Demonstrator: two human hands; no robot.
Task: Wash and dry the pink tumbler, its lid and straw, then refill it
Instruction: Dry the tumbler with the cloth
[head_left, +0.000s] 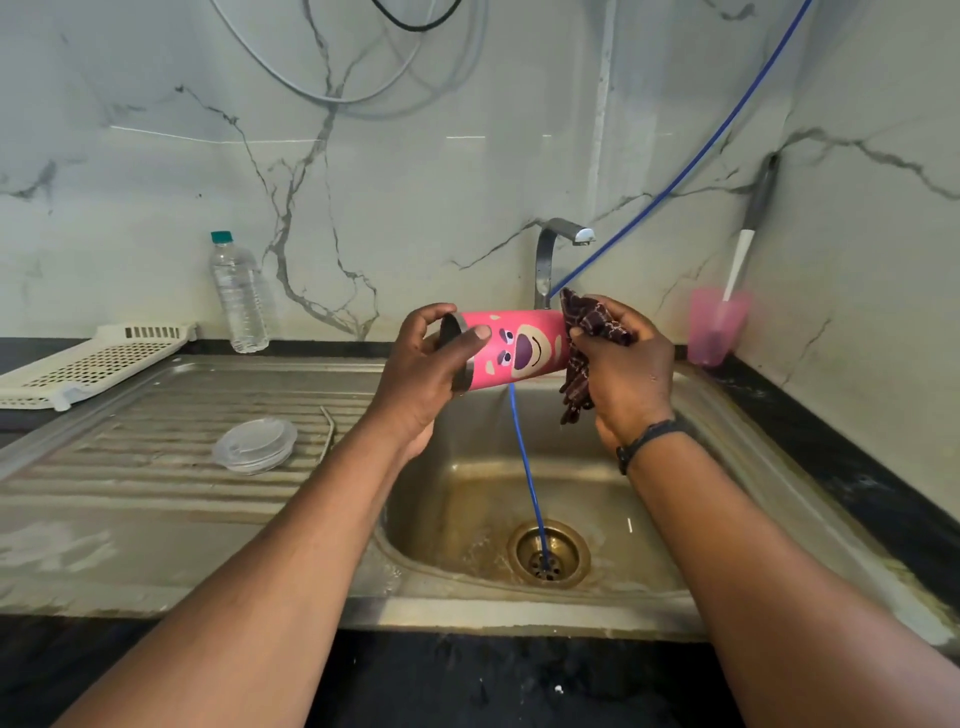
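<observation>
Drying step: left hand (421, 384) gripping tumbler (511, 348) rim, right hand (623, 374) clutching cloth (587, 332) against base. Next: lid (254, 446), straw (328, 426).

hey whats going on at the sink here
A person is drying the pink tumbler over the sink. The left hand holds it sideways by its open rim, while the right hand presses a dark checked cloth to its base. The clear lid and metal straw lie on the drainboard.
</observation>
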